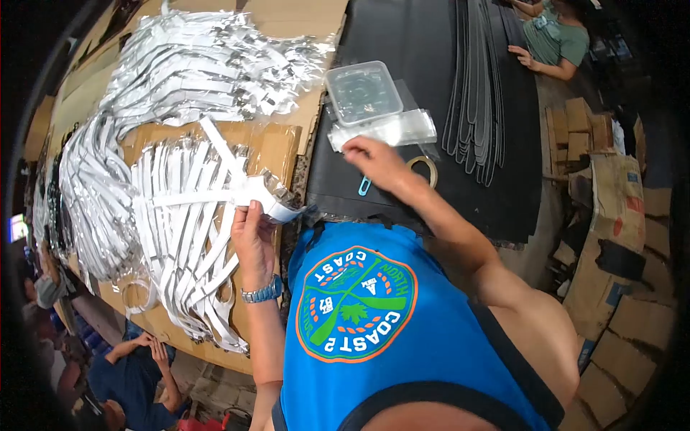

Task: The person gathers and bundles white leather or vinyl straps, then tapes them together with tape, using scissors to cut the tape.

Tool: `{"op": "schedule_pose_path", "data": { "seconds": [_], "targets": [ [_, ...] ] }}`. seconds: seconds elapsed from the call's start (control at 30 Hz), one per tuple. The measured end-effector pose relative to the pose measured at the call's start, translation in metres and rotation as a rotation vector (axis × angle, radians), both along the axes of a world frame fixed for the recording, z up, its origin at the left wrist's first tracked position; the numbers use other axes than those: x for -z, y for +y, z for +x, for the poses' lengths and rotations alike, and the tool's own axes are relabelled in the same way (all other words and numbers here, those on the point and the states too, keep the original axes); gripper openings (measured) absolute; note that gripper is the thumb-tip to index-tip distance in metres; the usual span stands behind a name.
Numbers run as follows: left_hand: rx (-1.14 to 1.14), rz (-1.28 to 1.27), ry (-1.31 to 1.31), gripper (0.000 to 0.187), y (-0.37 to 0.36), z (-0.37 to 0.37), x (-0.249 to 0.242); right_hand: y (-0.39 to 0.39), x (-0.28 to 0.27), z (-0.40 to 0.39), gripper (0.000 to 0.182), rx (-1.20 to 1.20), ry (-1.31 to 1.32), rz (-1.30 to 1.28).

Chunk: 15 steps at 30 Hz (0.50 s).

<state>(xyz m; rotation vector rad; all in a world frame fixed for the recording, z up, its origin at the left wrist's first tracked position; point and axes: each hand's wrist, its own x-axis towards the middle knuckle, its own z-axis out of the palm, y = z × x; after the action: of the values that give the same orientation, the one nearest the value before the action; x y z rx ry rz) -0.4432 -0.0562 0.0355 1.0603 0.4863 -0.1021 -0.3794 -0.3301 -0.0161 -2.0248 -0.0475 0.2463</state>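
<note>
My left hand (251, 228), with a watch on its wrist, is closed around a bundle of white straps (251, 191) at the table's near edge. My right hand (372, 159) is over the black sheet, its fingers bent together at the edge of a stack of clear plastic bags (402, 129); whether it grips a bag is too small to tell. Just beyond the bags sits a clear plastic box (364, 93). Near my right hand lie a light blue cutter (365, 186) and a tape roll (433, 172).
Piles of wrapped white straps (194, 68) and more white straps (183, 244) cover the cardboard at left. Long black strips (474, 93) lie on the black sheet (514, 158). One person (557, 36) is at the upper right, another (133, 373) at the lower left. Cardboard boxes (618, 194) stand right.
</note>
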Motion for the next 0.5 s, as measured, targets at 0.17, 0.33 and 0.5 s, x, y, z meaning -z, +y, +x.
{"op": "schedule_pose_path", "data": {
  "seconds": [0.17, 0.33, 0.5],
  "targets": [
    [0.025, -0.083, -0.023, 0.018, 0.017, -0.001, 0.021, -0.066, 0.005, 0.011, 0.025, 0.22, -0.014, -0.194],
    [0.065, -0.053, -0.042, 0.021, 0.004, 0.003, 0.002, -0.094, 0.037, 0.024, 0.027, 0.358, -0.02, -0.301],
    [-0.005, -0.034, 0.036, 0.028, -0.008, 0.002, -0.02, -0.104, 0.069, 0.031, 0.028, 0.504, 0.06, -0.091]
  ]
}}
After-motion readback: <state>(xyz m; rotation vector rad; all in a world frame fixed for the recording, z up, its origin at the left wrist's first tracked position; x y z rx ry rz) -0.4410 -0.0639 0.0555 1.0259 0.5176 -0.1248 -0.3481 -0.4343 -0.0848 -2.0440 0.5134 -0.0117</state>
